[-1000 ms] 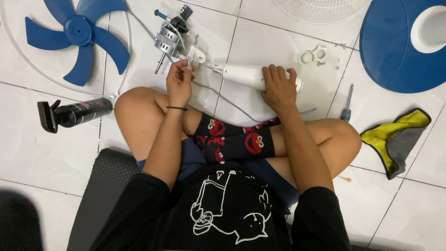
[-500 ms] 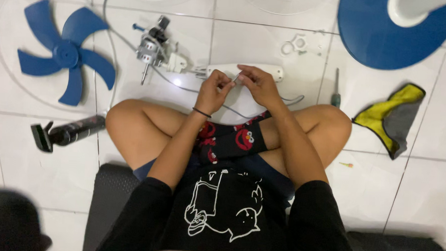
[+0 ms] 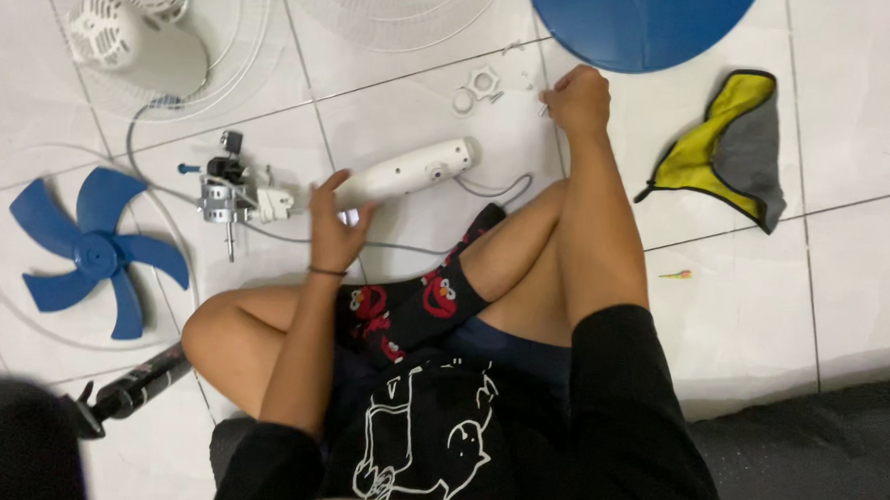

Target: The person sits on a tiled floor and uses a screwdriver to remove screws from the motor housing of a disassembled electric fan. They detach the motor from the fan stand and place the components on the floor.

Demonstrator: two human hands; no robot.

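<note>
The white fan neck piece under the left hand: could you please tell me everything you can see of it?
The white fan neck piece is a long, rounded housing that looks like smooth plastic, with small round fittings near its right end. It lies flat on the tiled floor, angled up to the right. A grey cord leaves that end. Its left end joins the bare metal motor. The left hand rests on its lower left part; whether the fingers grip it is unclear.

Black printed tee, dark shorts, red-faced cartoon socks, thin wristband.
</note>
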